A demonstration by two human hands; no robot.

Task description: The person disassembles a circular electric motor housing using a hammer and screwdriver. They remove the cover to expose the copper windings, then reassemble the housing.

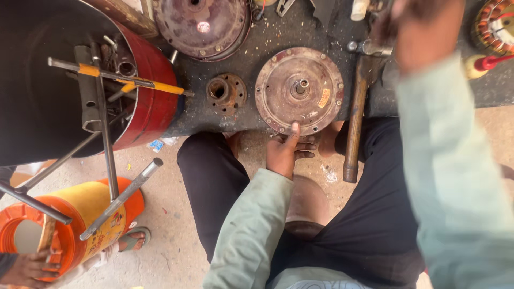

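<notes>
A round rusty metal cover (299, 88) with a short centre shaft lies flat on a dark mat (267, 43) in front of my knees. My left hand (285, 152) grips its near rim, thumb on top and fingers curled under the edge. My right hand (423, 29) is raised at the upper right and badly blurred; whether it holds anything does not show. Just below it a hammer (356, 107) with a long wooden handle lies on the mat, its metal head close to that hand.
A second round cover (201, 24) and a small flanged hub (226, 93) lie to the left. A red drum (152, 101) holds metal rods and tools. An orange and yellow container (80, 219) is held by another person's hand (27, 267). A copper-wound stator (495, 29) sits at the top right.
</notes>
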